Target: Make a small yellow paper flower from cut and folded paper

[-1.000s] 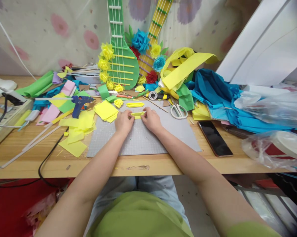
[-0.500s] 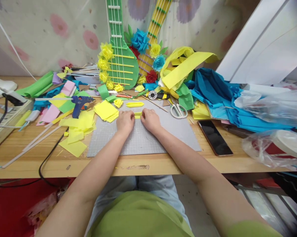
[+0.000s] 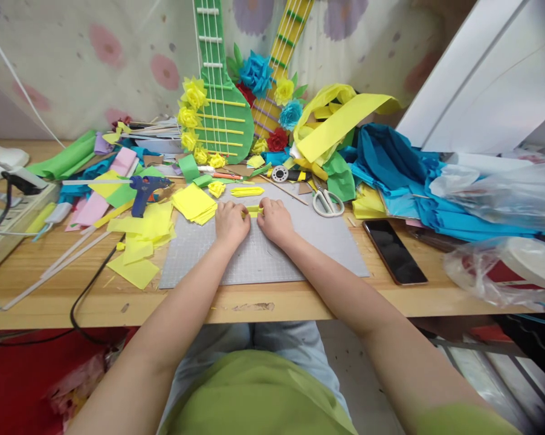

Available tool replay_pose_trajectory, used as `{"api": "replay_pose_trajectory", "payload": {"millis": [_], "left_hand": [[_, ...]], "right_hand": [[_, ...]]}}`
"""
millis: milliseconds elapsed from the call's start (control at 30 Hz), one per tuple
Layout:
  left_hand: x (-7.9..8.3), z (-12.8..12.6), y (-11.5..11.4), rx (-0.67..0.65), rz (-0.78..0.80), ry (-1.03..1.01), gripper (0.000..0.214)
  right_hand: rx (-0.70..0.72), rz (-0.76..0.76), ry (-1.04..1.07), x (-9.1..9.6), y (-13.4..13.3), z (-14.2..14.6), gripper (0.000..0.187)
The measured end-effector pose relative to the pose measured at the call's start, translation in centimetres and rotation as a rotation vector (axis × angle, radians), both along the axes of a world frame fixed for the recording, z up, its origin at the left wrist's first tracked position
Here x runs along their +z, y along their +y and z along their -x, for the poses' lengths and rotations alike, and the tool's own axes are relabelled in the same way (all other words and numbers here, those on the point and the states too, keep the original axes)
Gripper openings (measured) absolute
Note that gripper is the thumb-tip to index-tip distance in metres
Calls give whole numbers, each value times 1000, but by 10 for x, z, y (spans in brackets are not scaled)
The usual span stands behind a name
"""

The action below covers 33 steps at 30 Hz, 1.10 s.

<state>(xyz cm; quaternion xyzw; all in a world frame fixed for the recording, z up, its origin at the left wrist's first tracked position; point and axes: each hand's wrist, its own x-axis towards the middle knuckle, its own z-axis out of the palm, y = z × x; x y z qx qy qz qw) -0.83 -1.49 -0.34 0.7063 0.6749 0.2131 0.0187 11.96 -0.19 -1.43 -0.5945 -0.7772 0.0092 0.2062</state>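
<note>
At the near edge of the wooden surface (image 3: 299, 308) lies a grey cutting mat (image 3: 263, 260). On its far half the left hand (image 3: 231, 222) and right hand (image 3: 276, 220) sit close together, fingers curled, each pinching one end of a small yellow paper strip (image 3: 253, 209) that lies between their fingertips. Just beyond it rests a folded yellow piece (image 3: 248, 191) – a stack of yellow squares (image 3: 194, 202) lies left of the left hand, scissors (image 3: 327, 202) right of the right hand – and farther back leans a green paper guitar (image 3: 225, 115)
</note>
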Motion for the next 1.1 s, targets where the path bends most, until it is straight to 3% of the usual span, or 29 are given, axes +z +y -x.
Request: {"api": "replay_pose_trajectory", "payload": {"millis": [467, 667, 900, 1100], "left_hand": [[-5, 12, 0, 95, 6, -181, 21], [2, 15, 15, 90, -48, -225, 17], [19, 6, 38, -44, 218, -7, 18], [24, 5, 35, -101, 259, 61, 18]], "right_hand": [[19, 40, 143, 0, 2, -7, 22], [40, 32, 223, -2, 4, -9, 18], [63, 103, 634, -13, 17, -19, 11], [43, 66, 530, -9, 23, -25, 18]]}}
